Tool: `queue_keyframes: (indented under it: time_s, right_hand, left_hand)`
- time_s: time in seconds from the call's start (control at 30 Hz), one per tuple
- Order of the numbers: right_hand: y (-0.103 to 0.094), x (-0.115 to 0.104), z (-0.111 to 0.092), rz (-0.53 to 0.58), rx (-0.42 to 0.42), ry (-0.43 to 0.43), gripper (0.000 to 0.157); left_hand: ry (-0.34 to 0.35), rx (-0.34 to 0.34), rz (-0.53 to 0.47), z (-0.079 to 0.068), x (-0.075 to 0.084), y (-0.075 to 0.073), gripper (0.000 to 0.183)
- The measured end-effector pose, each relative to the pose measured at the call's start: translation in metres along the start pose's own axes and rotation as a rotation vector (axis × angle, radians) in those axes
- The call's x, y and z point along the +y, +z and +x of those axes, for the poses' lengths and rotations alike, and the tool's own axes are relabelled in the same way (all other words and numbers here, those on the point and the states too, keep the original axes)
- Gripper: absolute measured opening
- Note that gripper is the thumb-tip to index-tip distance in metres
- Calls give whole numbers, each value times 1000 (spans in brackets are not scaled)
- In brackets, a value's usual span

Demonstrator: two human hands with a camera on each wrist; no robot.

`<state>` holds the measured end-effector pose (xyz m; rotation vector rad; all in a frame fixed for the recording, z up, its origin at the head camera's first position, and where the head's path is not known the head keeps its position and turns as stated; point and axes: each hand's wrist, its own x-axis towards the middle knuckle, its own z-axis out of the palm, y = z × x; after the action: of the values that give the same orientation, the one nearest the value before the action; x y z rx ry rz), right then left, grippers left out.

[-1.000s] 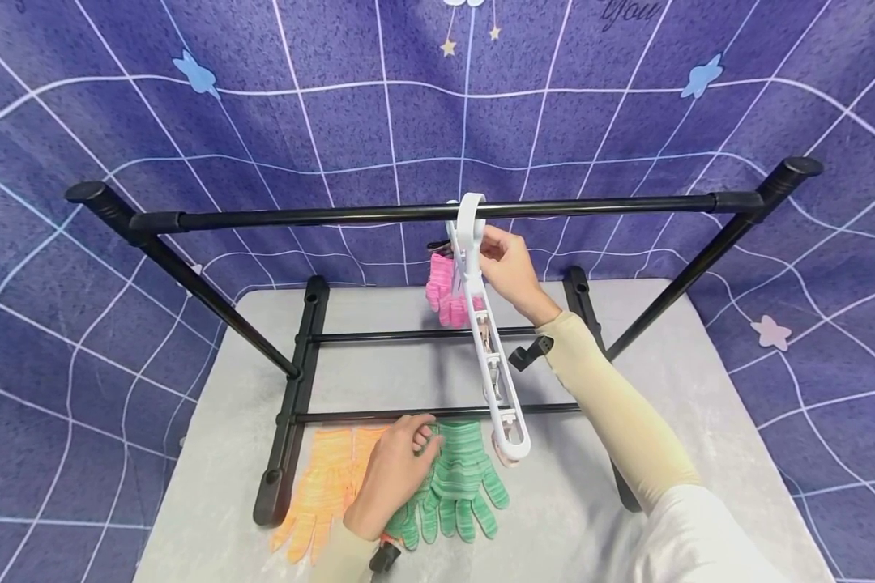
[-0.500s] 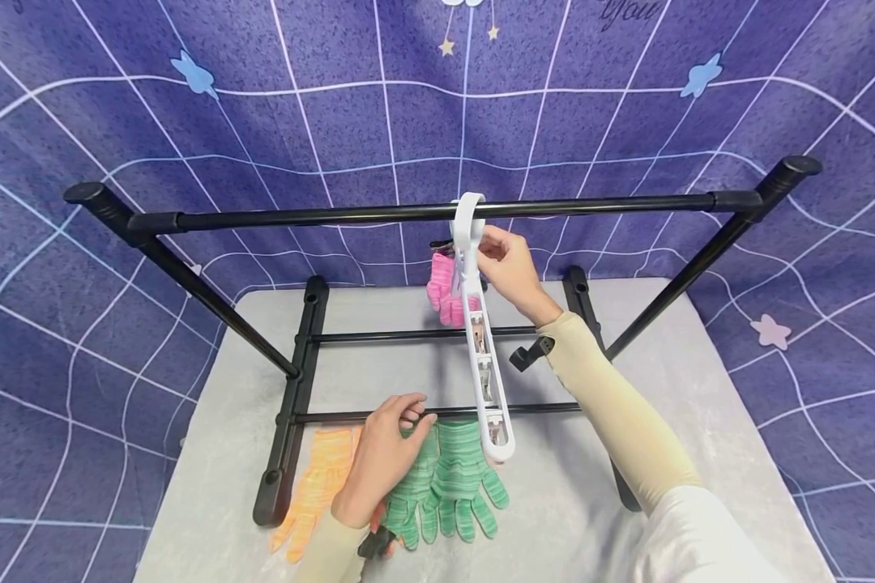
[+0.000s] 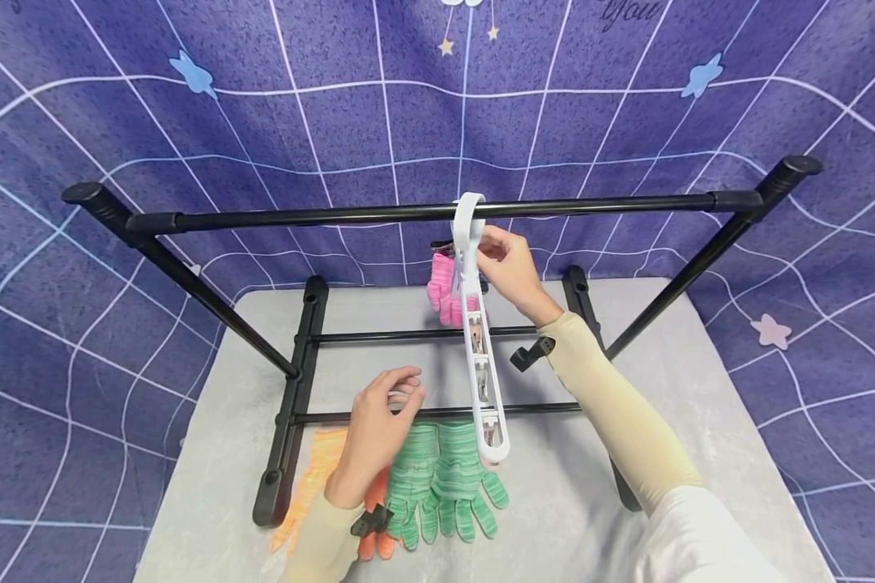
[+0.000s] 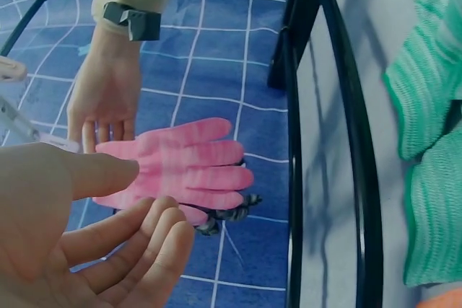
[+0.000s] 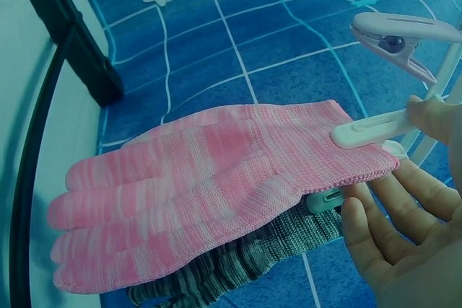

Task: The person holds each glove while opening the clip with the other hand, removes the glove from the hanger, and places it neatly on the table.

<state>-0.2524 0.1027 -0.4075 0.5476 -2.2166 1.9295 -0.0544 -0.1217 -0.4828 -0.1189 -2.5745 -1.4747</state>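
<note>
A white clip hanger [image 3: 467, 223] hooks over the black top bar, its slotted arm reaching toward me. My right hand [image 3: 510, 263] is at the hanger's far part, just below the bar. In the right wrist view its thumb presses a white clip [image 5: 372, 129] at the cuff of a pink glove [image 5: 195, 185], with fingers under the cuff. A dark striped glove [image 5: 253, 261] hangs beneath it from another clip [image 5: 325, 200]. My left hand [image 3: 379, 425], fingers loosely curled and holding nothing, hovers over the rack's front lower bar.
Green gloves [image 3: 455, 470] lie on the grey table [image 3: 569, 502], with orange gloves [image 3: 309, 474] partly hidden under my left arm. The black rack [image 3: 321, 216] stands around the work, its feet on the table. A purple grid curtain [image 3: 277, 121] hangs behind.
My left hand has moved up and left, off the gloves. The hanger's near end has swung left. My right hand stays at the same spot.
</note>
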Motion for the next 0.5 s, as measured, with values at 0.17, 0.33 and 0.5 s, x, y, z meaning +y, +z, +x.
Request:
queue_keyframes:
  time_s: [0.17,0.33,0.5]
  right_hand:
    - [0,0,-1,-14,4,5,24]
    - [1,-1,-1,-4,4,-3,24]
    - [1,-2,-1,-7,6,4,24]
  left_hand:
    - [2,13,-58,8,4,-3,22]
    - [12,38,-112,24,4,-5,23]
    - [37,53,-140,43,4,-8,27]
